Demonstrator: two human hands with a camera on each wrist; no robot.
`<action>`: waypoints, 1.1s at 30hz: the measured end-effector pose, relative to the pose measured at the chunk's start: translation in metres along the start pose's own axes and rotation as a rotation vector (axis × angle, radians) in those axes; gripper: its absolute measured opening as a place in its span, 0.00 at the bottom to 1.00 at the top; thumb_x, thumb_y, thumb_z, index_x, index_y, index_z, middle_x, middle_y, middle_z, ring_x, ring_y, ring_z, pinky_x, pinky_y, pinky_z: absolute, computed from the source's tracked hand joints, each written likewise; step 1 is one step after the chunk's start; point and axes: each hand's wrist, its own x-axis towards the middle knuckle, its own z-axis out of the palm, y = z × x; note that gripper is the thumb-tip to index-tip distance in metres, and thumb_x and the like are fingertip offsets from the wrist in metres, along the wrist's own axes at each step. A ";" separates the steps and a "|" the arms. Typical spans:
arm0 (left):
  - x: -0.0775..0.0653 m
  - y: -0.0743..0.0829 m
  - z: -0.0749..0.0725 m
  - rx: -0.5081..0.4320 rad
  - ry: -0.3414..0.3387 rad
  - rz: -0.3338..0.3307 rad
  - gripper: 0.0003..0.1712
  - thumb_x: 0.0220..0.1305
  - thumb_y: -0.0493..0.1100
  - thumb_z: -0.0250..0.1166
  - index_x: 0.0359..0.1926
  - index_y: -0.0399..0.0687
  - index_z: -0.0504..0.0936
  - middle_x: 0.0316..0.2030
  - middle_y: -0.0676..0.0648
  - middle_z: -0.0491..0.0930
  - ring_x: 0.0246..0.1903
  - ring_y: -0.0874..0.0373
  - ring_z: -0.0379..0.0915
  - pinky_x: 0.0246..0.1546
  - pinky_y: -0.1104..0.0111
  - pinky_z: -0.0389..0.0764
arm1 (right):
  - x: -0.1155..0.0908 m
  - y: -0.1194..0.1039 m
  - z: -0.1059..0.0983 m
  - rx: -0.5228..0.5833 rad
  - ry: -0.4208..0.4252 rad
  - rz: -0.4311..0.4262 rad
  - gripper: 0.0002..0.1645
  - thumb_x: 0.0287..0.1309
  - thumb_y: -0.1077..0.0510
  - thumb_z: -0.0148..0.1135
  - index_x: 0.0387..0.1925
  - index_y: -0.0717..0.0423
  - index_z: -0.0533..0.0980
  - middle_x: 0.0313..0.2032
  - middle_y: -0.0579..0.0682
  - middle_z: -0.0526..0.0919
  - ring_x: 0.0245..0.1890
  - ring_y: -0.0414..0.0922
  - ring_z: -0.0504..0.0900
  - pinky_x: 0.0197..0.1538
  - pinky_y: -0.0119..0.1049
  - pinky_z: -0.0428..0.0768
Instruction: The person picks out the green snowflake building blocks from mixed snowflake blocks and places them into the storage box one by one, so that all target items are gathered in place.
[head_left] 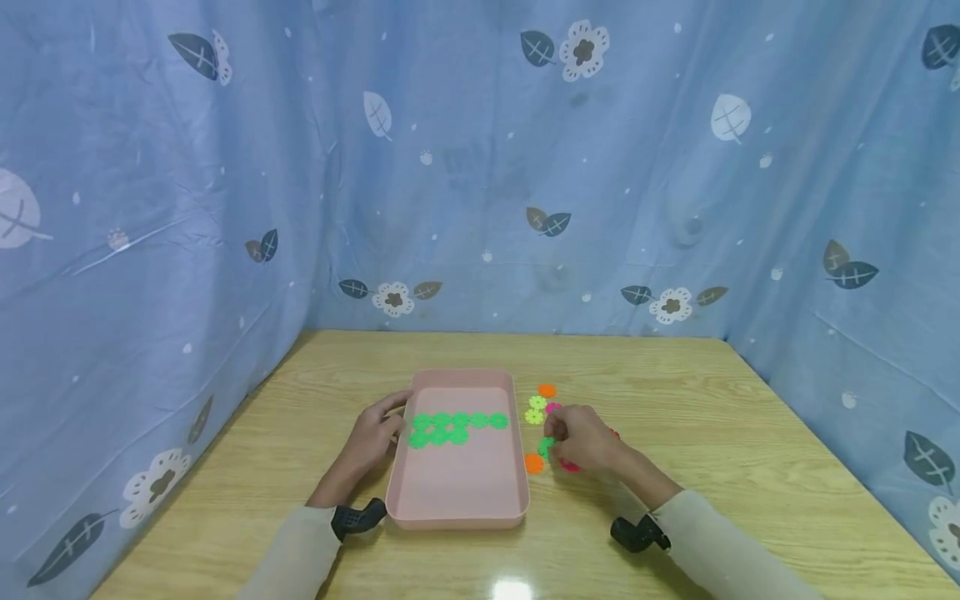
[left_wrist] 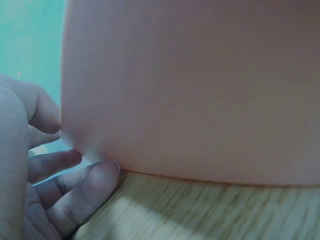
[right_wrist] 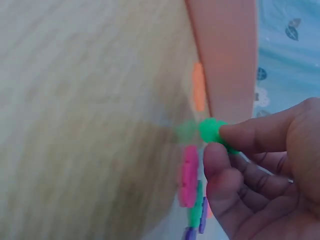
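My right hand (head_left: pixel 588 437) pinches a green flower-shaped plastic disc (right_wrist: pixel 210 130) between thumb and fingertips, close over the table to the right of a pink tray (head_left: pixel 461 487). In the right wrist view the disc stands out past the fingertips. My left hand (head_left: pixel 371 433) rests against the tray's left outer wall; in the left wrist view its fingertips (left_wrist: pixel 105 180) touch the wall low down near the table. Inside the tray, several green flower discs (head_left: pixel 441 421) lie flat in two rows, the far row longer.
Around my right hand lie loose discs: orange ones (head_left: pixel 533 463) near the tray's right wall, yellow ones (head_left: pixel 534 416) further back, and a pink one (right_wrist: pixel 189 176) below the fingers. A blue patterned curtain (head_left: pixel 480 167) hangs behind the wooden table (head_left: pixel 637 367).
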 end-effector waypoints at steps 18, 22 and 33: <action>-0.001 -0.001 0.000 -0.002 0.013 0.009 0.31 0.67 0.34 0.49 0.72 0.40 0.69 0.61 0.32 0.77 0.29 0.51 0.81 0.26 0.62 0.86 | 0.024 -0.045 -0.010 0.254 0.108 -0.066 0.04 0.61 0.68 0.61 0.37 0.61 0.79 0.26 0.51 0.80 0.23 0.48 0.79 0.27 0.42 0.83; -0.002 -0.003 0.002 -0.005 0.003 0.005 0.31 0.68 0.33 0.49 0.73 0.39 0.68 0.67 0.33 0.71 0.28 0.52 0.81 0.26 0.62 0.86 | 0.036 -0.058 -0.005 0.285 0.094 -0.051 0.05 0.60 0.70 0.60 0.38 0.63 0.79 0.27 0.52 0.80 0.25 0.54 0.81 0.27 0.41 0.83; -0.002 -0.002 0.000 0.007 0.013 0.002 0.32 0.66 0.34 0.50 0.72 0.40 0.70 0.64 0.34 0.74 0.29 0.52 0.80 0.26 0.63 0.85 | 0.065 -0.082 0.020 0.288 0.031 0.066 0.07 0.55 0.73 0.61 0.35 0.67 0.82 0.28 0.59 0.84 0.20 0.46 0.82 0.33 0.49 0.86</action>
